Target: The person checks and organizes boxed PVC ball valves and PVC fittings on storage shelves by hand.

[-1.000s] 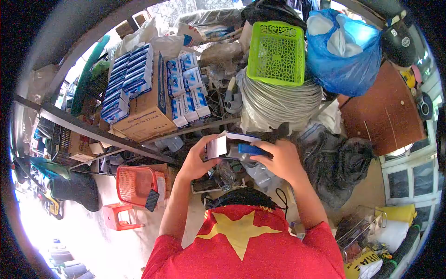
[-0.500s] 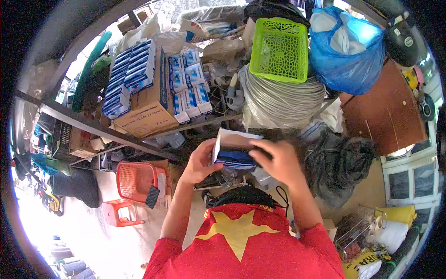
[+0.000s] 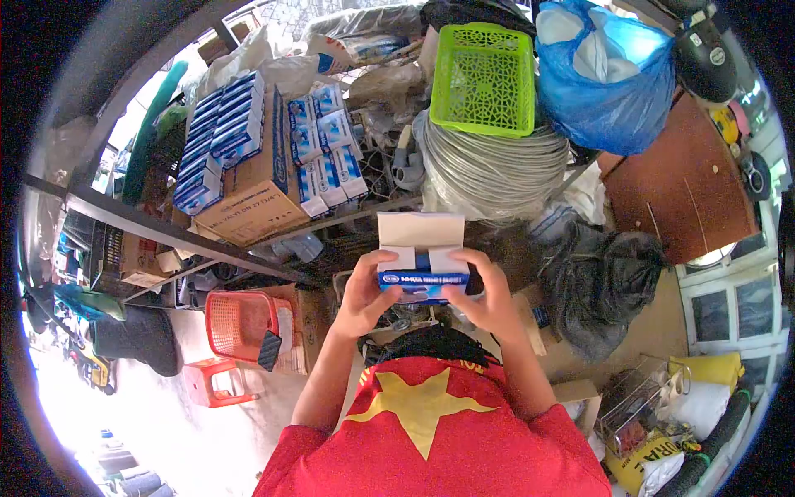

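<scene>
A small blue-and-white carton [image 3: 426,279] is held level in front of my chest, its white lid flap standing up at the back. Its two white side flaps are folded inward, and a blue strip shows between them; the rest of the inside is hidden. My left hand [image 3: 364,291] is closed round the carton's left end, thumb on the front. Gripping the right end, my right hand [image 3: 483,291] has its thumb on the front too. Similar blue-and-white cartons [image 3: 331,157] stand in rows on the shelf ahead, beside and on top of a brown cardboard box [image 3: 252,207].
A green plastic basket [image 3: 484,79] sits on a coil of pale tubing [image 3: 497,170], with a blue plastic bag [image 3: 609,91] to its right. A metal shelf frame [image 3: 166,228] crosses the left. A red basket [image 3: 240,327] and a red stool [image 3: 217,383] stand lower left.
My right hand has come from above the carton to its right end. The side flaps now lie folded in, and the carton has turned to face me squarely. The view has shifted slightly.
</scene>
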`<state>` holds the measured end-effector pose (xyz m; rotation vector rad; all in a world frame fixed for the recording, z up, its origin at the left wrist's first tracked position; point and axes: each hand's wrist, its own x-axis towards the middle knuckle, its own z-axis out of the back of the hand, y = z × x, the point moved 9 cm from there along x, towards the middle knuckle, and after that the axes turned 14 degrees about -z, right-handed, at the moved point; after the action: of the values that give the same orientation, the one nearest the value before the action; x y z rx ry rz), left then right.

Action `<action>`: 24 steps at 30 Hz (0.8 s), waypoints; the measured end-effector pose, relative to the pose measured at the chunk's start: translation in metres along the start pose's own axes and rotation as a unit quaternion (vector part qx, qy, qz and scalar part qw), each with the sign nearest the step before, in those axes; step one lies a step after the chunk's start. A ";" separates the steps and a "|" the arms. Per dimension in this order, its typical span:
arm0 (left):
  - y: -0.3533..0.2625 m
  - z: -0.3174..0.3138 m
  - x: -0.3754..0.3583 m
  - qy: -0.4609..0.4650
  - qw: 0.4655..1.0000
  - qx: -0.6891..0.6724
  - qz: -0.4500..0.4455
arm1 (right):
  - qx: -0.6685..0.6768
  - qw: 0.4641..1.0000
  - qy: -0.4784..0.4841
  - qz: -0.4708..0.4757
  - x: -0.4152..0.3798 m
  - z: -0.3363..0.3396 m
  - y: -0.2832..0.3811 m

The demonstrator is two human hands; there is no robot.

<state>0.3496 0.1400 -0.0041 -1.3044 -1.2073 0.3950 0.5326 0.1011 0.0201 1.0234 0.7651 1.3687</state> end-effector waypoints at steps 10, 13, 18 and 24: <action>-0.019 0.000 0.008 -0.043 0.998 0.006 -0.046 | 0.087 0.996 0.015 0.007 -0.002 0.004 -0.019; -0.016 0.003 0.007 -0.076 0.996 0.019 -0.040 | 0.122 0.991 -0.062 -0.005 -0.005 0.009 -0.021; -0.003 0.004 0.005 -0.055 0.993 0.093 -0.047 | 0.254 0.962 -0.075 -0.071 -0.008 -0.002 -0.047; 0.002 0.010 0.001 -0.112 0.983 0.143 0.007 | 0.101 0.993 -0.049 -0.018 -0.012 -0.003 -0.025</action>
<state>0.3425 0.1461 -0.0073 -1.0392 -1.2749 0.7146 0.5392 0.0912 -0.0058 1.2211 0.8563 1.2181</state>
